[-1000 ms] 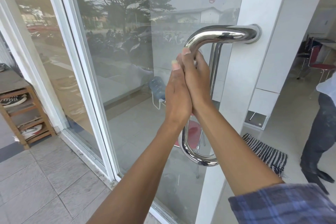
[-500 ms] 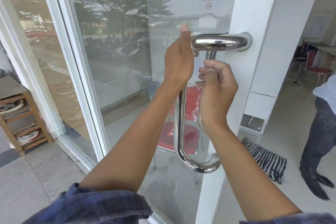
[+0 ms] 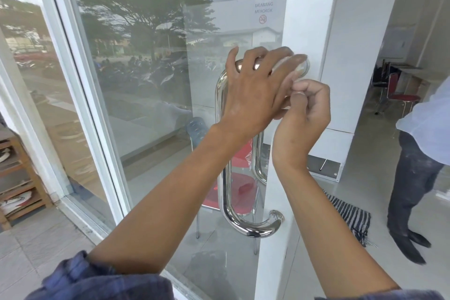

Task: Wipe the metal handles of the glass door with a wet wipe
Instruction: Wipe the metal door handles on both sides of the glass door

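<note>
Head view. The left hand reaches up and across the top bend of the metal handle. Its fingers are spread and curled over the upper horizontal arm of the handle, so this grip is closed around the bar near the round mount on the white door frame. The right hand sits just below and to the right, touching the left hand. Its fingers are curled inward into a loose fist, with thumb and forefinger pinched together; whether they hold the wet wipe cannot be told, as the wipe itself is not clearly visible. Both forearms rise from the lower edge of the view, with blue plaid sleeves pushed back. The handle's vertical shaft and lower bend stand bare below the hands, fixed to the glass door. A second person stands at right on the tiled floor, near a striped mat. A wooden shoe rack stands at far left.

Change from the earlier frames: one second ago both hands were pressed together on the vertical shaft below the top bend. Half a second ago the left hand was at the bend and the right hand below the horizontal arm. Now the left hand has moved right along the horizontal arm, covering most of it.
</note>
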### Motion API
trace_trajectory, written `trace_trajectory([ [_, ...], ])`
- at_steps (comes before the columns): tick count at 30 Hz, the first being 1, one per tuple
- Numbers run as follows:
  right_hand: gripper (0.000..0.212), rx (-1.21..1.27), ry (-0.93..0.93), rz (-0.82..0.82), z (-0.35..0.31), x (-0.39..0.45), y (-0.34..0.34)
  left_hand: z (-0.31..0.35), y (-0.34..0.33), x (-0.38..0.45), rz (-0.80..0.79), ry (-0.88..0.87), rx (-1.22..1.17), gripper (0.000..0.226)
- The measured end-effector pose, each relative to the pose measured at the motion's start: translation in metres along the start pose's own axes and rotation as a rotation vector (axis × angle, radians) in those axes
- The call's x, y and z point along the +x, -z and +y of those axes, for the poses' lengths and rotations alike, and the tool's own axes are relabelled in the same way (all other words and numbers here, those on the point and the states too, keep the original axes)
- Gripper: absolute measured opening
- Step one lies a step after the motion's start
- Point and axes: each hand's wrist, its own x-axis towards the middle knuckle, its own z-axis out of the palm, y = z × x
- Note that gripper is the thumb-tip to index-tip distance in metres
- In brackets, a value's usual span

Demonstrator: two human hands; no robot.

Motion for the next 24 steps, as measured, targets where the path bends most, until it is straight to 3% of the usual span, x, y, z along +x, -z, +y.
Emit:
trace_trajectory([
  [4, 0.028, -0.035, 0.0, 0.001, -0.003, 0.004, 0.008, -0.008, 0.0, -0.003, -0.018, -0.081, 0.006, 0.032],
  [10, 0.029, -0.159, 0.04, -0.103, -0.009, 0.013, 0.013, -0.015, 0.003, -0.004, -0.081, 0.056, -0.113, 0.037],
  [17, 0.026, -0.165, 0.037, -0.135, -0.007, 0.021, 0.004, -0.011, 0.004, 0.008, -0.113, 0.056, -0.116, 0.03],
  [20, 0.021, -0.177, 0.074, -0.138, -0.004, 0.02, 0.001, -0.015, 0.009, 0.006, -0.114, 0.119, -0.239, 0.042],
  [24, 0.011, -0.195, 0.12, -0.123, 0.001, 0.027, 0.003, -0.027, 0.014, -0.002, -0.17, 0.236, -0.397, 0.075],
])
